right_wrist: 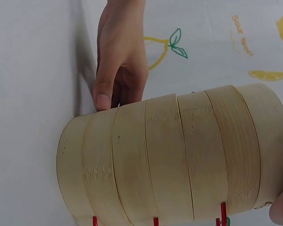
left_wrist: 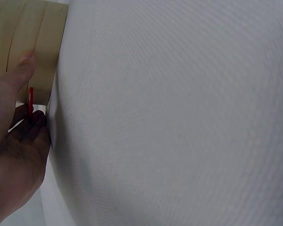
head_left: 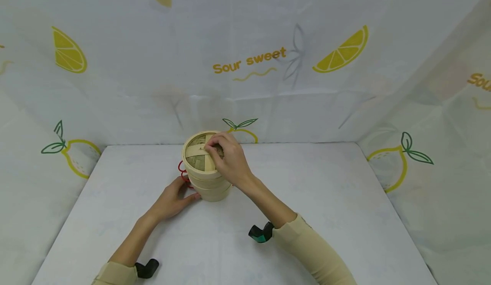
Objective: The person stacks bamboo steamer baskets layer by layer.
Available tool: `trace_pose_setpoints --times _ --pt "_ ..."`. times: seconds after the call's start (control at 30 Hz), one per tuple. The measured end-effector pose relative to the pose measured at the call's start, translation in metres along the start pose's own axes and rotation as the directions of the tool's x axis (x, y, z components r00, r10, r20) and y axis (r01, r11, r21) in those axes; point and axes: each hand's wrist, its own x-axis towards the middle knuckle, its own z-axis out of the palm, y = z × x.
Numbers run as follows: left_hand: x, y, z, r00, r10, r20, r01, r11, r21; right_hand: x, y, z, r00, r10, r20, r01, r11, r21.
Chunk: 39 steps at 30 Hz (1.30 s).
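Observation:
A small stacked bamboo steamer (head_left: 212,187) stands upright on the white table, its woven lid (head_left: 197,162) on top. Red loops (head_left: 182,175) stick out from its left side. My right hand (head_left: 232,159) reaches over the lid and pinches at its middle; the fingers hide the exact spot held. Low on the stack, my left hand (head_left: 170,200) holds the left side, thumb (left_wrist: 23,70) against the wall and fingers curled near a red loop (left_wrist: 31,101). Seen from the right wrist, the tiers (right_wrist: 165,155) sit closely together, with the left hand (right_wrist: 122,56) against the lower ones.
The white tabletop (head_left: 307,191) spreads around the steamer. A pale cloth backdrop (head_left: 268,106) with lemon prints rises behind the table and at both sides. Black wrist devices (head_left: 147,269) sit at the sleeve cuffs.

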Motion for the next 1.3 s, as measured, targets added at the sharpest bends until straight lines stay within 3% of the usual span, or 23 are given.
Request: trace_pose_setpoints --times 0.43,1.3 --pt "-0.0002 -0.0008 -0.0001 1.000 0.001 -0.004 -0.001 1.000 0.006 0.0016 -0.0038 -0.0003 0.999 0.045 0.008 -0.045 0.999 -0.028" --pt "-0.0010 0.0015 -0.0012 1.000 -0.001 0.001 0.001 1.000 0.006 -0.0003 -0.0030 -0.0014 0.999 0.048 0.001 -0.048 0.999 0.018"
